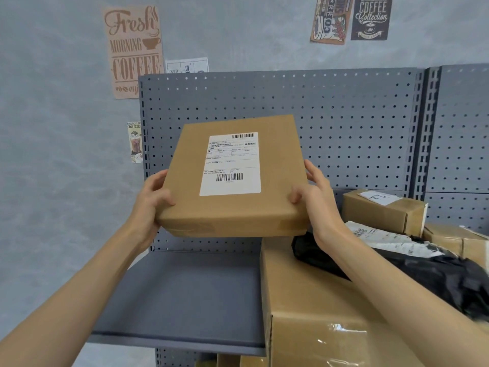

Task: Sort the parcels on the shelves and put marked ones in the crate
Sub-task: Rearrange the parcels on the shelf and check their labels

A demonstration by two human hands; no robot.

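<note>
A flat brown cardboard parcel point(277, 202) with a white shipping label point(231, 164) is held up in the air in front of the grey shelf unit. My left hand point(150, 200) grips its left edge and my right hand point(315, 194) grips its right edge. The label faces me and shows two barcodes. The parcel hangs above the grey shelf point(185, 295). No crate is in view.
A large taped carton point(312, 321) stands on the shelf's right part, with a black poly bag point(423, 274) lying on it. Behind are a small box with a handwritten slip point(383, 210) and another box point(457, 242). A pegboard back panel point(344, 123) rises behind.
</note>
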